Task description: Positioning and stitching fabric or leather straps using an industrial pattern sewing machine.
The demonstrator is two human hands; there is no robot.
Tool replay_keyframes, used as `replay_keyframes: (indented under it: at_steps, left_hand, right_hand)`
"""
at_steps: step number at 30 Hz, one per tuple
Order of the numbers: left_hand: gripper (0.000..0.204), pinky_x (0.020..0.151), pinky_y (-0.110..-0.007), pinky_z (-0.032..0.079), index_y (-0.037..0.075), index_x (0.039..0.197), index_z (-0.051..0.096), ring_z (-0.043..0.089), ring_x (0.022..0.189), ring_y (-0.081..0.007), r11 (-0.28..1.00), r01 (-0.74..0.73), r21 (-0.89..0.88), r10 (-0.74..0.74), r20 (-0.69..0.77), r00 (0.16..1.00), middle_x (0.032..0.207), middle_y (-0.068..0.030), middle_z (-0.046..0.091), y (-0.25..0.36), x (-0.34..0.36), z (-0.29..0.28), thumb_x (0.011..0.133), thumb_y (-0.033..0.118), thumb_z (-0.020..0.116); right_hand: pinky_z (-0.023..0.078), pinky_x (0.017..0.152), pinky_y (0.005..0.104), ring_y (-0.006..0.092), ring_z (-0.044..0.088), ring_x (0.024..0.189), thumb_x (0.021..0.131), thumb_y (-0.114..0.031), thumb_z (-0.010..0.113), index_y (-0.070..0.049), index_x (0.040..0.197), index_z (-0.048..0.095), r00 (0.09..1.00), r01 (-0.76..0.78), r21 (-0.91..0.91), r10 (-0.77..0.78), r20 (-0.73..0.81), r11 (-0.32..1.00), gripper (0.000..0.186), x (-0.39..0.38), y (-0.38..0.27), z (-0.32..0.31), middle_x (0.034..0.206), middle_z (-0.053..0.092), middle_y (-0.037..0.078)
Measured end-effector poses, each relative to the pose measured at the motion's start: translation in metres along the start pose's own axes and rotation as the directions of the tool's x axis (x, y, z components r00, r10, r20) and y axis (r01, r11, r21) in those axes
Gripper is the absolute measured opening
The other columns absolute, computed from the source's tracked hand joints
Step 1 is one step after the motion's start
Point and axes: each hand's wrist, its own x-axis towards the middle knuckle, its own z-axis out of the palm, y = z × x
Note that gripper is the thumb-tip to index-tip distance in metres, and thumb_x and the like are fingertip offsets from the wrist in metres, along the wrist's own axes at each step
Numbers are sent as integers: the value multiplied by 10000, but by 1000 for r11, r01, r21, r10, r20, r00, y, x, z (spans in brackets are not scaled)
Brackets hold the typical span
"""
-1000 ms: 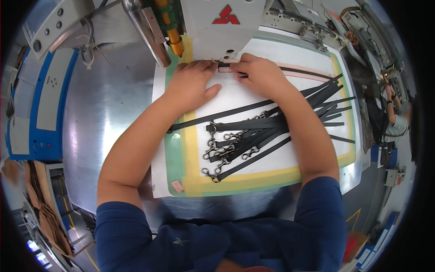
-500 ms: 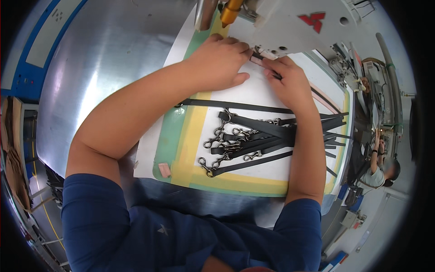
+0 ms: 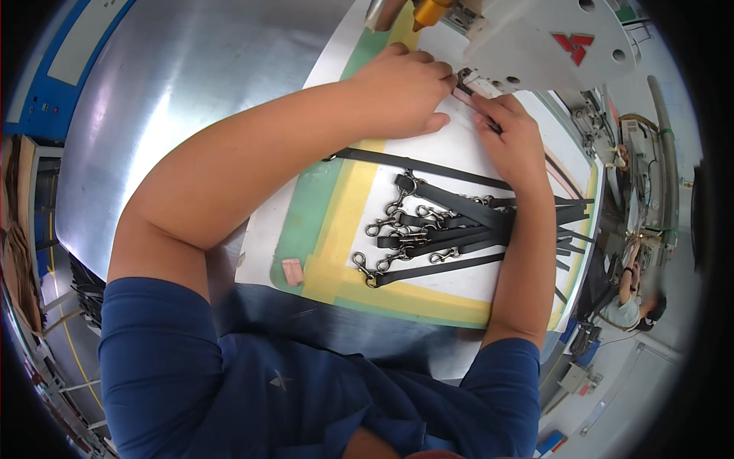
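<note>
My left hand (image 3: 410, 89) rests beside the grey machine head (image 3: 550, 47), fingers curled at the end of a pink strip (image 3: 464, 96), thumb apart; what its fingertips hold is hidden. My right hand (image 3: 505, 139) has its fingers closed on a black strap (image 3: 497, 125) along that strip. Below both hands several black straps with metal snap hooks (image 3: 459, 206) lie on a white board (image 3: 443, 294) edged in green and yellow. A small pink piece (image 3: 292, 271) lies at its lower left corner.
A steel table (image 3: 130, 138) extends to the left, beside a blue-and-white control panel (image 3: 42, 107). An orange fitting (image 3: 428, 14) hangs above my left hand. At the right are rails, machinery (image 3: 638, 141) and another person (image 3: 631, 302), seated apart from my hands.
The view has shifted, so the board and machine head appear farther right and turned. My hands stay at the strip beside the machine head, with little movement relative to it.
</note>
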Motion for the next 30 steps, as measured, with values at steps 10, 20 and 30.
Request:
replay_keyframes:
  at_steps: [10, 20, 30]
  left_hand:
    - [541, 1106, -450, 464, 35, 1360, 681, 633, 1272, -281, 1000, 13, -9, -13, -25, 1000, 1351, -90, 685, 0, 4, 3, 956, 396, 688]
    - [548, 1098, -455, 460, 27, 1356, 674, 625, 1279, -281, 1000, -3, 3, 3, -20, 1000, 1348, -106, 685, 5, 4, -5, 956, 402, 683]
    - [569, 1118, -467, 437, 5, 1360, 652, 602, 1295, -309, 999, -28, 19, 28, -41, 999, 1362, -137, 664, 11, 5, -10, 949, 397, 687]
  right_hand:
    - [554, 852, 417, 364, 709, 936, 950, -161, 708, -57, 1190, 782, 1000, 1, 18, -1, 5, 1000, 272, 0, -2, -1, 1079, 706, 157]
    - [556, 845, 433, 360, 705, 940, 947, -166, 706, -82, 1191, 785, 1000, -17, 4, 17, 7, 1000, 270, 2, -6, -5, 1078, 701, 143]
    - [578, 891, 453, 331, 710, 1012, 938, -191, 681, -148, 1201, 776, 1000, 1, -145, 3, 29, 989, 283, -1, -4, -13, 1120, 683, 94]
